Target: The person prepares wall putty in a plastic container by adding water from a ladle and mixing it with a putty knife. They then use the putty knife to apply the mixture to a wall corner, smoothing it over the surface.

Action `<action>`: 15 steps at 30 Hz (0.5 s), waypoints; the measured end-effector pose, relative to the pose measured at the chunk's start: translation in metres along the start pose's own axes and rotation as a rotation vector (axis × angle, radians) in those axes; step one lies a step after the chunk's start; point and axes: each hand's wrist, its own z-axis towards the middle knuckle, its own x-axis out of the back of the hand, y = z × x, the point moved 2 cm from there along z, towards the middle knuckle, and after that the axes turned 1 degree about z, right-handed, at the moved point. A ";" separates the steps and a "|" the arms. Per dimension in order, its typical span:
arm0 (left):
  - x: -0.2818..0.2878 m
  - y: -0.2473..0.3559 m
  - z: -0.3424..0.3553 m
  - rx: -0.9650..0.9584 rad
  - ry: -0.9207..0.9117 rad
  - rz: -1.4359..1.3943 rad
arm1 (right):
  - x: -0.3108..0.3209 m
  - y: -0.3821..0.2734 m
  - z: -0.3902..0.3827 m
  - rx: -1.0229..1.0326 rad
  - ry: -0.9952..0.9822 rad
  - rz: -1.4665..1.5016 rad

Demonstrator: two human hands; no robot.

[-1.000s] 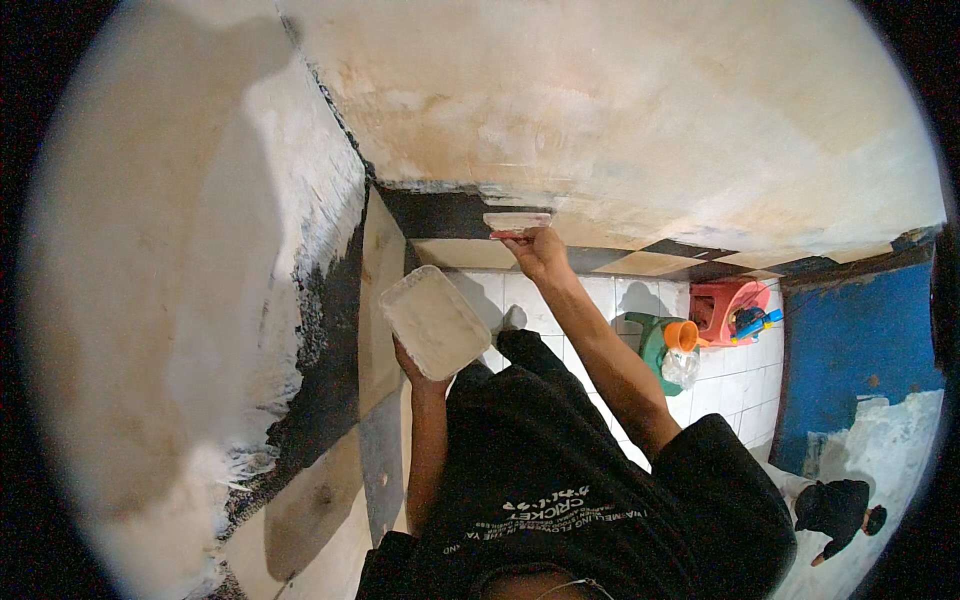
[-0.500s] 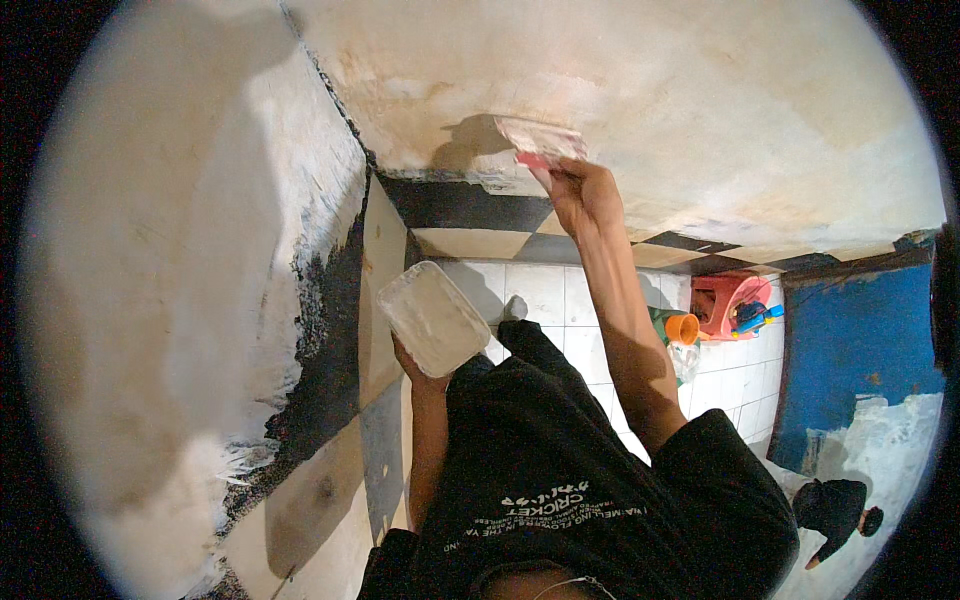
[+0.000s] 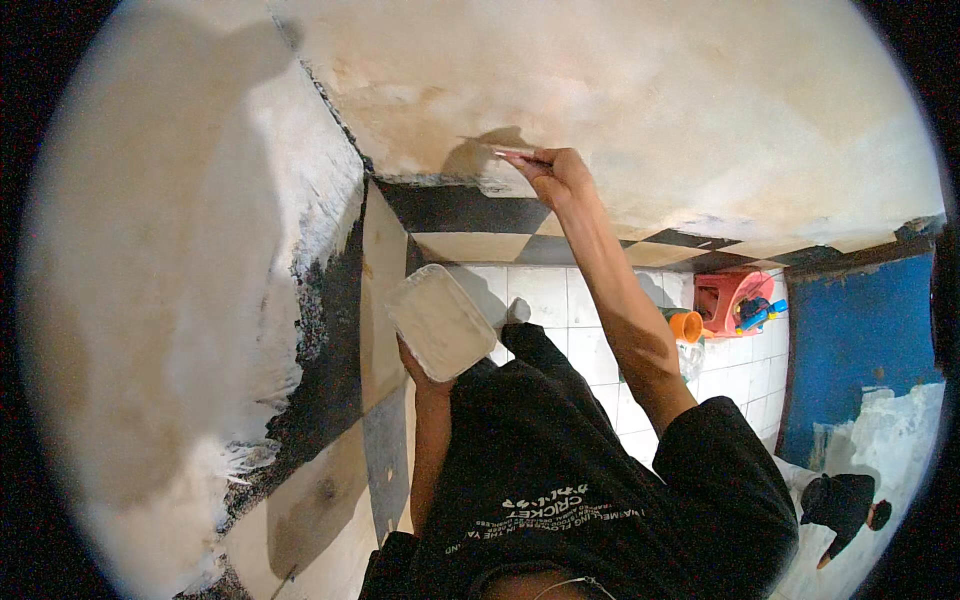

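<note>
My right hand (image 3: 563, 180) reaches up to the beige wall (image 3: 650, 110) with its fingers pinched on a putty scraper (image 3: 512, 155). The scraper is now nearly edge-on, a thin pale and reddish strip close to the wall. From here I cannot tell whether its edge touches the surface. Lower and to the left, my left hand (image 3: 424, 364) grips a rectangular plastic tub (image 3: 480, 308) from below and the side. Off-white paste (image 3: 445, 328) coats the tub's inside.
A second wall (image 3: 190, 230) meets this one at a dark-edged corner on the left. Black and beige tiles (image 3: 455, 207) run below. On the white floor stand a pink stool (image 3: 715, 300) and an orange cup (image 3: 686, 326). Another person (image 3: 840, 505) is at lower right, past a blue panel (image 3: 850, 330).
The scraper has turned from showing its broad, smeared face to almost edge-on. My right hand has shifted slightly left and up. The tub has moved a little right.
</note>
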 end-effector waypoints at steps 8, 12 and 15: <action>-0.017 -0.026 0.019 0.078 -0.047 -0.007 | 0.020 -0.050 -0.091 0.208 -0.057 -0.167; -0.018 -0.029 0.022 0.081 -0.057 -0.003 | 0.129 -0.043 0.016 0.111 0.087 -0.450; -0.020 -0.021 0.019 0.059 -0.059 0.013 | 0.125 -0.051 0.055 0.180 -0.045 -0.353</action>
